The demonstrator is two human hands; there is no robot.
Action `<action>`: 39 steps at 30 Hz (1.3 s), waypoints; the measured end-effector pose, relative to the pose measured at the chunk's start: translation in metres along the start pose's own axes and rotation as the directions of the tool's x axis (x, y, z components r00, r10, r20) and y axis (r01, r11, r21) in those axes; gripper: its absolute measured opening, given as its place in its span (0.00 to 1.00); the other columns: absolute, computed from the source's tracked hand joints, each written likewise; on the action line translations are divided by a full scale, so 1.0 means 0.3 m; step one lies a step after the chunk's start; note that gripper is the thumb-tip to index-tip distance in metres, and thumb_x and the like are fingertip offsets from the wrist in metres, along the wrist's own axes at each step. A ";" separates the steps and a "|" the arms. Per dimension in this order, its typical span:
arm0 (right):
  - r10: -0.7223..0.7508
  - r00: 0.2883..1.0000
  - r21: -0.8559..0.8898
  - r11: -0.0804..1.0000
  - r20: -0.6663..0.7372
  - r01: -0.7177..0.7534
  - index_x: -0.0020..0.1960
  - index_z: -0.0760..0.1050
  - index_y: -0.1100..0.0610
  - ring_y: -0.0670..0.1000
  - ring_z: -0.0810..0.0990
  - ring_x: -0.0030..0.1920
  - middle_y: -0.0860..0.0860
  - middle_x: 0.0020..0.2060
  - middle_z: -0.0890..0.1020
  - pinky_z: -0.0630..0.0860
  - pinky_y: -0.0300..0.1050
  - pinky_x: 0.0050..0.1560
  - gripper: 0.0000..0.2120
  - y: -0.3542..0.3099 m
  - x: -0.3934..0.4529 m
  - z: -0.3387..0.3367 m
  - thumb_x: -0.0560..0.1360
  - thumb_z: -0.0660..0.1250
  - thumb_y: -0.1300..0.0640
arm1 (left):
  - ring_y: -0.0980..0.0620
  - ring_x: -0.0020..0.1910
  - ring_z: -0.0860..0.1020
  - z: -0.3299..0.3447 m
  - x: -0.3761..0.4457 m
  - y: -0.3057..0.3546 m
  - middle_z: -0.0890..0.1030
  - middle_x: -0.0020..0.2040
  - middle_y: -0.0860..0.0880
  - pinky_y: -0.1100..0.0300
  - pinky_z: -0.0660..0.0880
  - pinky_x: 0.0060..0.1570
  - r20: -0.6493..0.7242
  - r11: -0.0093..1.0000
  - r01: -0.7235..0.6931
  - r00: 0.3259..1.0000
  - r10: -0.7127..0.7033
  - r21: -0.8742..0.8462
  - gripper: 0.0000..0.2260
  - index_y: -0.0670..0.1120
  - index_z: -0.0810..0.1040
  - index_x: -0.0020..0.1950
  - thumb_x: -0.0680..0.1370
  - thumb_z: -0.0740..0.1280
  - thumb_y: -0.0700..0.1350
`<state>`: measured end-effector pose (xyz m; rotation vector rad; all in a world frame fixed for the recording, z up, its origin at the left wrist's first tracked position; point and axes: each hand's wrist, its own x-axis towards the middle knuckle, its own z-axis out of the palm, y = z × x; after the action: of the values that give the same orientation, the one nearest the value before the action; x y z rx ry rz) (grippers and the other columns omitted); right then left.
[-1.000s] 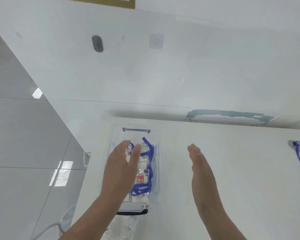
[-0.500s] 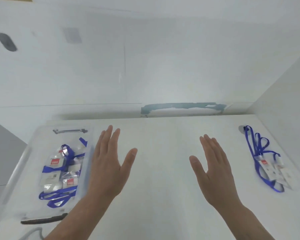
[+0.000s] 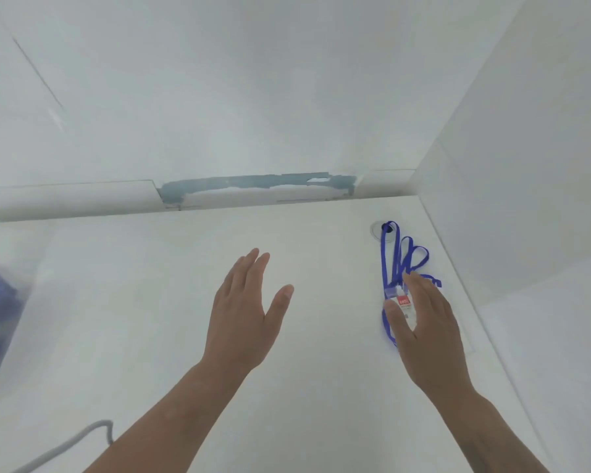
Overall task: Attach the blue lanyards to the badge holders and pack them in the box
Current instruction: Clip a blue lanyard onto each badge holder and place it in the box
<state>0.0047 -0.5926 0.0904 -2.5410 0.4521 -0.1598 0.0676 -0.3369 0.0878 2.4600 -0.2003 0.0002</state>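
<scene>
Blue lanyards (image 3: pixel 397 257) lie in loops at the table's far right, with clear badge holders (image 3: pixel 403 303) at their near end. My right hand (image 3: pixel 423 322) hovers over those holders, fingers apart, covering most of them; it holds nothing. My left hand (image 3: pixel 244 314) floats open over the middle of the table, palm down, empty. At the far left edge the clear plastic box (image 3: pixel 0 302) shows blurred, with blue lanyards inside.
The white table (image 3: pixel 133 319) meets a white wall at the back and a white side wall on the right. A round grommet hole (image 3: pixel 377 230) lies under the lanyard's far loop. A grey cable (image 3: pixel 65 445) curls at the near left.
The view has swung right, away from the box. Both hands left the box side; my right hand travelled right and now hovers over the lanyards and badge holders.
</scene>
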 end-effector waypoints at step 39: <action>0.462 0.748 0.679 0.347 0.476 -0.646 0.55 0.79 0.55 0.52 0.80 0.34 0.56 0.44 0.85 0.78 0.46 0.40 0.07 0.393 0.374 -0.012 0.78 0.67 0.55 | 0.57 0.40 0.83 0.639 0.291 0.434 0.86 0.47 0.52 0.60 0.80 0.43 0.577 0.669 0.617 0.747 -0.330 -0.415 0.10 0.47 0.80 0.56 0.77 0.70 0.50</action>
<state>0.0754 -0.7273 0.0322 -1.3228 0.9005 0.1402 0.1254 -0.5690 0.0234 1.7666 0.2523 -0.7819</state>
